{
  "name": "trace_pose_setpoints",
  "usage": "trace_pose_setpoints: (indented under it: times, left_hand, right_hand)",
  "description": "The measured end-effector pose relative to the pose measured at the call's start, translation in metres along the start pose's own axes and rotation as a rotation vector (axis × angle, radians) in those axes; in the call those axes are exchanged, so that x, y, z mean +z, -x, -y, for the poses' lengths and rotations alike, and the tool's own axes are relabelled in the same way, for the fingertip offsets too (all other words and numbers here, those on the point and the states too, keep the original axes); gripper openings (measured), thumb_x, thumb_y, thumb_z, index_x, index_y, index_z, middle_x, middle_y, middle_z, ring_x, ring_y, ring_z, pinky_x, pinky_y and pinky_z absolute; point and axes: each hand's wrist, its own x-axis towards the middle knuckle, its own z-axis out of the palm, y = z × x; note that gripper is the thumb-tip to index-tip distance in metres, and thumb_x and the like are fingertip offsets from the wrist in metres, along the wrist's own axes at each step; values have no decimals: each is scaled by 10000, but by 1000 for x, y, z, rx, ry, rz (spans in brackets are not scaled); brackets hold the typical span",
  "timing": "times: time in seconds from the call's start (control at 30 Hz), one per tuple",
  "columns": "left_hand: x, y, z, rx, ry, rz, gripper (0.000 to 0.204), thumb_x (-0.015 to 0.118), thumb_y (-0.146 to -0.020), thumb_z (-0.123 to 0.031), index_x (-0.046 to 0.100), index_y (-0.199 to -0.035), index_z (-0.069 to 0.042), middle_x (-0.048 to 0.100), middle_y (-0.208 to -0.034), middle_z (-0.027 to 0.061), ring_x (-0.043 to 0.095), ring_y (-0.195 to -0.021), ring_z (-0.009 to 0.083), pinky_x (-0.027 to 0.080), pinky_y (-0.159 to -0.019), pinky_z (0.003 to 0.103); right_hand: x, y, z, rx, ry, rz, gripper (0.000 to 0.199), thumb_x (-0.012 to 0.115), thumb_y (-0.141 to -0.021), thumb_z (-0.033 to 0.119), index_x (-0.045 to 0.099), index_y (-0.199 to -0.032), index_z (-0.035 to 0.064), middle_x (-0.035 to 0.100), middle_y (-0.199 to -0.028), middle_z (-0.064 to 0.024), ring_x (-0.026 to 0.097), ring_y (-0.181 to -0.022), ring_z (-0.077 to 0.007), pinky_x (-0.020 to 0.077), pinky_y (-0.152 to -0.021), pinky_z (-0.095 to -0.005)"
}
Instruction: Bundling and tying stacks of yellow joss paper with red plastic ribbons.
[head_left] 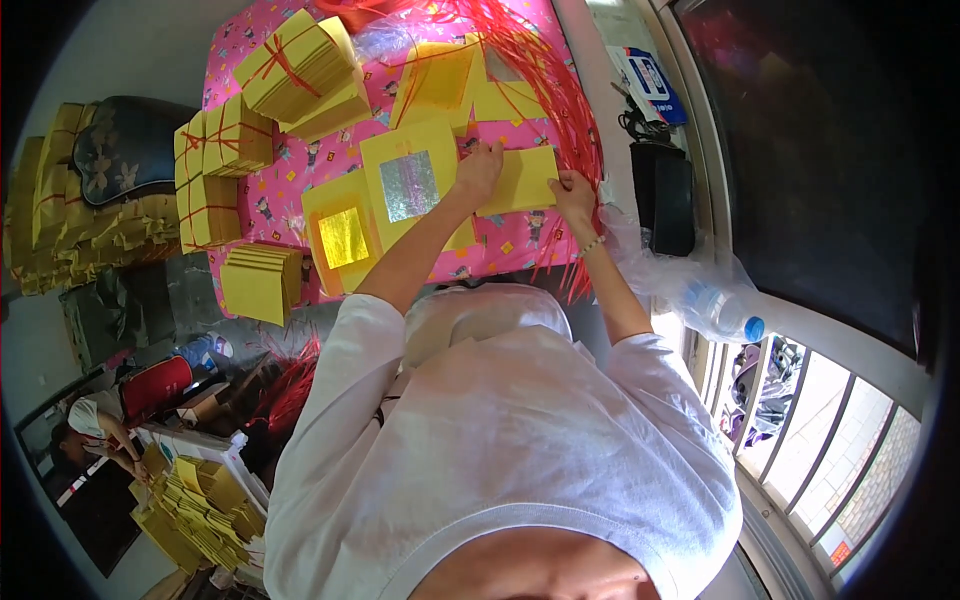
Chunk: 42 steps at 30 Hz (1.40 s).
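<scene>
- Two hands are working at the upper centre of the frame, over a pink patterned tablecloth
- The left hand is lying on the left end of a small stack of yellow paper sheets, fingers curled down over its upper left corner and pressing on it
- The right hand is gripping the stack's right end, fingers closed on the edge, a pale bracelet sitting at the wrist
- The stack is lying flat just right of the frame's centre line, in the upper part, its long axis running left to right with the right end tipped slightly upward in the picture
- Red string strands are spreading above and to the right of the stack, some trailing past the right hand
- Just left of the stack, a yellow sheet with a silver foil square is resting, and lower left of it a yellow sheet with a gold foil square
- Tied yellow bundles are sitting in the upper left, bound with red string
- A loose yellow pile is lying at the cloth's lower left edge
- A clear plastic bottle with a blue cap is lying at centre right, inside a clear bag
</scene>
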Motion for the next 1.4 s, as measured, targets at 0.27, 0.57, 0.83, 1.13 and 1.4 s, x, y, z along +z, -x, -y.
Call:
trace_pose_setpoints:
  times: [0.27, 0.57, 0.83, 1.13, 1.4]
  left_hand:
    - [11, -2, -2, -70, -19, 16, 216, 541, -813, -50, 460, -1010, -13, 557, -1004, 196, 648, -862, 333, 550, -693, 406]
    - [-23, 21, -8, 132, -30, -370, 385, 598, -726, -44, 539, -1105, -20, 529, -1029, 170, 507, -1042, 347, 448, -861, 436]
    - [-63, 122, 36, -117, 622, -315, 239, 587, -739, -12, 587, -972, -64, 569, -829, 137, 566, -796, 329, 478, -707, 408]
    - [-55, 190, 45, -171, 374, -300, 293, 688, -683, -45, 582, -953, -89, 536, -895, 120, 521, -885, 314, 437, -774, 407]
    - [-42, 204, 55, -171, 330, -283, 376, 741, -628, -37, 588, -966, -94, 520, -963, 117, 491, -920, 321, 426, -824, 401]
  right_hand:
    - [-7, 29, 39, -273, 442, -134, 244, 673, -790, 157, 577, -983, 42, 648, -822, -129, 634, -792, -323, 490, -687, -433]
    - [-18, 28, 50, -435, 489, -188, 317, 696, -748, 125, 549, -1022, 65, 578, -968, -127, 540, -937, -334, 445, -804, -423]
    - [-23, 65, 121, -505, 156, 197, 298, 686, -769, 133, 568, -1035, 72, 585, -960, -92, 556, -918, -290, 458, -782, -394]
    - [27, 107, 130, -1044, 465, 563, 330, 735, -699, 172, 568, -967, 74, 546, -897, -82, 552, -888, -279, 467, -759, -387]
    - [34, 96, 139, -1088, 526, 682, 206, 699, -727, 212, 619, -832, 53, 555, -824, -86, 566, -821, -277, 476, -707, -398]
